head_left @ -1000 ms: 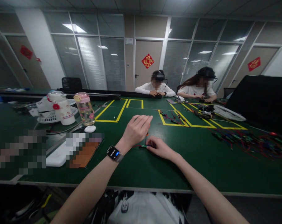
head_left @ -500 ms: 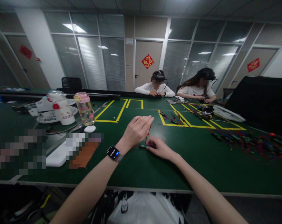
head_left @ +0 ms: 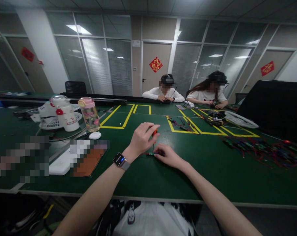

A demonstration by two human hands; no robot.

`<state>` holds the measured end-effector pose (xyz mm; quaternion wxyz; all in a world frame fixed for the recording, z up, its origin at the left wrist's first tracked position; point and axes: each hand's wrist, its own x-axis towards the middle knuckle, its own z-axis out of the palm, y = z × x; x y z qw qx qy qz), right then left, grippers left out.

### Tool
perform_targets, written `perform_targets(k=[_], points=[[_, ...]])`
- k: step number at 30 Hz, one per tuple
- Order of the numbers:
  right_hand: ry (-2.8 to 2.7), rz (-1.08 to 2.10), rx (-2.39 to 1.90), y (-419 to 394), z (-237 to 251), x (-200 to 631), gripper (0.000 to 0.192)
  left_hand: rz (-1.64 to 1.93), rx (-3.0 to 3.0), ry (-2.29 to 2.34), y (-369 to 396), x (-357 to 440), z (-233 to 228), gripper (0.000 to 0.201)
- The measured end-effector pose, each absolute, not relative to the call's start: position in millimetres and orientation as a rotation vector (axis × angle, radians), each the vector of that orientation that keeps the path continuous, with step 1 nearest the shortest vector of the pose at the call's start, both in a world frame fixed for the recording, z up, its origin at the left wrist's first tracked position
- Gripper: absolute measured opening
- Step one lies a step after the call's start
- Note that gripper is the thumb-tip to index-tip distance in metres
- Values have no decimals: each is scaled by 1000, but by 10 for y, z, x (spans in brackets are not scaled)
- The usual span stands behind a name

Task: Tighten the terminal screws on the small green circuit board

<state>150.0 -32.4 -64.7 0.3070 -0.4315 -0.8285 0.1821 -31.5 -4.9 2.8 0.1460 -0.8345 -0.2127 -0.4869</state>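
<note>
At left of the frame, a pink-lidded clear bottle (head_left: pixel 89 118) stands beside an opaque white bottle (head_left: pixel 69 118), contents hidden. Mid-frame, the orange-handled screwdriver (head_left: pixel 155 132) points down, long axis nearly vertical, over a green circuit board (head_left: pixel 150 154). The left hand's (head_left: pixel 144 137) grip holds its handle; the right hand's (head_left: pixel 168 155) pinches the board's end.

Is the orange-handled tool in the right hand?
No, the left hand has its fingers around the orange-handled tool.

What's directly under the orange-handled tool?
Below the tool is a small green board with a red wire on the left. The right hand covers the board's right end; tip contact is too small to tell.
</note>
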Motion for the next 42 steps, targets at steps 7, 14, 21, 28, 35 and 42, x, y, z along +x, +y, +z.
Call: perform_targets(k=[7,14,21,28,35,42], points=[[-2188,492,-1146,-323,-651,1500,10,-1601,-2648,-647,-53,-277,28,38],[-2162,520,-1159,-316,-663,1492,14,-2059,-2631,-947,-75,-196,30,20],[-2135,571,-1161,-320,-647,1491,12,-1960,-2754,-895,-116,-183,31,34],[-2125,574,-1167,-304,-671,1487,14,-1784,-2523,-853,-118,-175,-36,24],[-2163,523,-1142,-318,-662,1471,13,-1926,-2717,-796,-123,-162,-28,37],[-2125,516,-1141,-294,-701,1444,15,-2211,-2640,-953,-77,-133,-39,24]])
